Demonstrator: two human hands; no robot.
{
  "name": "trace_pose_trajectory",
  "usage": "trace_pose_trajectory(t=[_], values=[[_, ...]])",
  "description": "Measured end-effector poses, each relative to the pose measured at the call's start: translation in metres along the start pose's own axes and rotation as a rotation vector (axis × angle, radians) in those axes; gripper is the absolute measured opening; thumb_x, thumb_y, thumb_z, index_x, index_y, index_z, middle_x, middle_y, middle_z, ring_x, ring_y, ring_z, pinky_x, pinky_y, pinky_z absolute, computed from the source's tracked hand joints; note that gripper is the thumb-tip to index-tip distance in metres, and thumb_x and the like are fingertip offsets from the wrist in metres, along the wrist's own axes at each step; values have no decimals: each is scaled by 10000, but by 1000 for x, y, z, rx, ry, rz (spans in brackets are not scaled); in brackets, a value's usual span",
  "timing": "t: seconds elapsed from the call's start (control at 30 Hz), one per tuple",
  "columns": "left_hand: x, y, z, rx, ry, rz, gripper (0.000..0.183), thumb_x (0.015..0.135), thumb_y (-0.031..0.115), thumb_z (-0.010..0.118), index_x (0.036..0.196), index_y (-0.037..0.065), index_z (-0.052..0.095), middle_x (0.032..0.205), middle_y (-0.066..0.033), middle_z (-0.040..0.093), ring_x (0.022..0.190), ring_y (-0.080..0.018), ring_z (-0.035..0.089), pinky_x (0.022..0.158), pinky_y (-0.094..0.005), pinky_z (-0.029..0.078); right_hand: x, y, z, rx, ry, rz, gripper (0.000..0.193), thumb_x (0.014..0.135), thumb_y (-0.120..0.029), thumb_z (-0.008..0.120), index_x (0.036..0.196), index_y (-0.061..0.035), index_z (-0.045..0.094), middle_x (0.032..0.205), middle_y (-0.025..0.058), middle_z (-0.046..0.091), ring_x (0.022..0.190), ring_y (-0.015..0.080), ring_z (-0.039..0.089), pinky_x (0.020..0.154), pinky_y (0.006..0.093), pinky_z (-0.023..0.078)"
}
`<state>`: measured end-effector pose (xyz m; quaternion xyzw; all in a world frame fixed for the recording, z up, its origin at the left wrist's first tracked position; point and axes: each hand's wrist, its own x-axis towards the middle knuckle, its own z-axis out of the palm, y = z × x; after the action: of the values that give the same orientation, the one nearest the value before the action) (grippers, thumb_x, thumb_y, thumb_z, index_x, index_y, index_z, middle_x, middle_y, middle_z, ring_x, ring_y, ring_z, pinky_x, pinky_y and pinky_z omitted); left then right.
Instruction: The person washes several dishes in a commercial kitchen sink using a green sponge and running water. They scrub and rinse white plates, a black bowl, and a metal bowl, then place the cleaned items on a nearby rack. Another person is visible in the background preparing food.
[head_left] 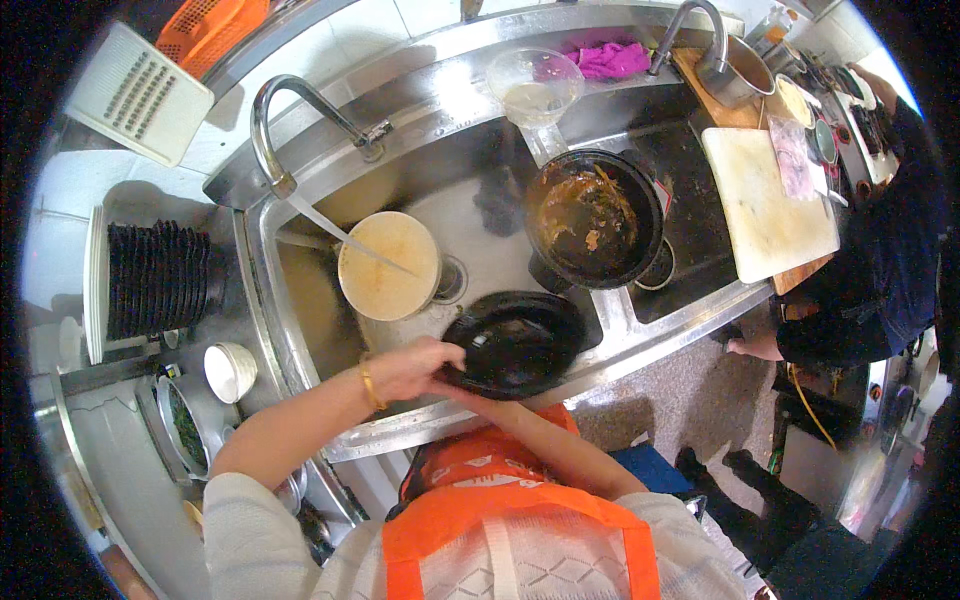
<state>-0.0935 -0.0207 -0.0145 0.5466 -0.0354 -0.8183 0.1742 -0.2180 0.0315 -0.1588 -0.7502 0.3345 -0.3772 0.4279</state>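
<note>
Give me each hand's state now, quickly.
Left hand: closed on the near-left edge of a black pan.
Right hand: mostly hidden beside the left; its grip cannot be told.

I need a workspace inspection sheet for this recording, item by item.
Surface: wet steel sink, two basins.
Job's things: black dish in hand; pale tub under running left faucet.
Clutter: soiled black pan over the divider; magenta cloth and transparent bowl at the back.
Hands: left hand grips the dish's rim; right hand mostly hidden, grip unclear.
Cables: yellow cord or hose at right.
Surroundings: stacked black ware at left; another person at right.
</note>
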Motion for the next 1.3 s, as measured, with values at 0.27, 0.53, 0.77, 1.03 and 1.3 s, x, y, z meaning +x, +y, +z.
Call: trace_pose_trajectory(t=[0.27,0.53,0.77,1.03,1.3], values=[[-9,14,-71,139,520,329,284,714,5,501,962,-132,478,854,-168,545,759,-283,605,617,-377,584,40,2,-57,-301,-120,583,329,774,-43,557,1098,-21,503,1055,196,493,946,383,499,804,412,427],[117,-47,-97,132,462,192,309,721,45,553,978,-124,530,897,-211,582,661,-310,625,515,-376,568,59,-9,-88,-288,120,318,301,816,-39,509,1114,-10,481,1054,204,475,974,380,482,823,400,405],[202,-74,-95,-97,329,110,270,790,184,581,1031,66,551,866,-119,608,699,-262,602,547,-409,507,68,-6,-92,-239,-68,352,338,800,-49,529,1133,-12,486,1066,215,489,978,383,490,852,404,409],[205,-72,-218,-814,869,255,341,800,236,535,1069,31,484,959,-192,551,740,-274,593,473,-335,496,62,2,-81,-159,-241,287,303,787,-39,541,1085,-12,496,978,198,515,895,372,515,786,373,422],[203,-58,-228,-1009,789,67,377,753,299,587,1054,86,506,876,-101,582,644,-210,569,488,-293,486,61,12,-63,-138,-432,429,299,787,-70,553,1078,-13,513,995,200,523,925,366,516,797,369,423]])
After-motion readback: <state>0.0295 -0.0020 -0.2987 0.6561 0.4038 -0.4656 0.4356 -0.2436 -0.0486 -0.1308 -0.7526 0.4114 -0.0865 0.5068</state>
